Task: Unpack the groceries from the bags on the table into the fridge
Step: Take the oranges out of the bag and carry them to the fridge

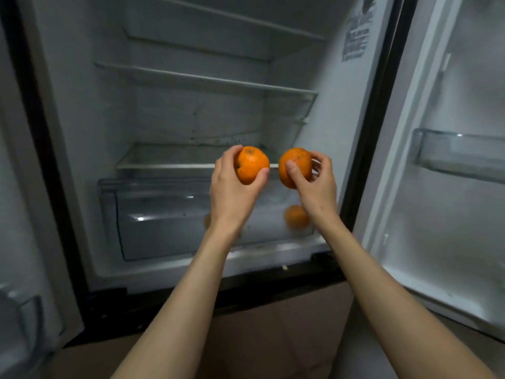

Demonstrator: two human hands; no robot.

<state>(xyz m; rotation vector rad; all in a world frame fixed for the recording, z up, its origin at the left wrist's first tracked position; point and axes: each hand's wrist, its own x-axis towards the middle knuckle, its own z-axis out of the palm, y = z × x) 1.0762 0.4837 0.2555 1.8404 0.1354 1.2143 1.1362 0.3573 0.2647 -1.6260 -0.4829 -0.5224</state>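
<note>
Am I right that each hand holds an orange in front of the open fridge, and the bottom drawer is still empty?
Not quite. The head view shows an orange in the drawer already. Otherwise right: left hand and right hand each hold an orange before the open fridge.

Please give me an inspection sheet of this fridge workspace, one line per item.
Surface: bottom glass shelf, bare where visible.
Job's things: one orange in left grip, another orange in right; a third orange in the crisper drawer.
Clutter: nothing seen.
Grips: left hand and right hand each hold an orange above the drawer.
Cables: nothing seen.
Surroundings: both doors open; right door bin.
</note>
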